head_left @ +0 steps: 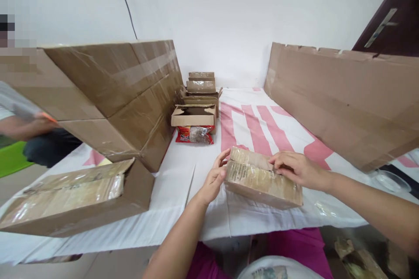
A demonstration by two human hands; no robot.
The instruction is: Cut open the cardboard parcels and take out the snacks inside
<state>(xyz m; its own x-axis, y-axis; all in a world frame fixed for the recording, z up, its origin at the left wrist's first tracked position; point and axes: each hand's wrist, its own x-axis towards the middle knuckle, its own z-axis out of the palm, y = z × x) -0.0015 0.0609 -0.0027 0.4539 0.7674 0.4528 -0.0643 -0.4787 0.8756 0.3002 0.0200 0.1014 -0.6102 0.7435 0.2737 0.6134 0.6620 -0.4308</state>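
Note:
A small cardboard box (262,183) with worn clear tape across its top sits near the front edge of the table, slightly turned. My left hand (215,179) grips its left end, thumb near the top edge and fingers round the far corner. My right hand (296,168) is closed at the top seam toward the right, its fingertips pressed together on the flap edge. Whether a loose bit of tape is between those fingertips, I cannot tell. Farther back, a red packet (195,135) lies against an open cardboard box (193,120).
A stack of large taped cartons (140,83) stands on the left, with a longer carton (81,200) before it. A cardboard panel (340,100) walls the right side. Near it lies a clear plastic lid (391,181). Another person's arm (22,125) shows at far left.

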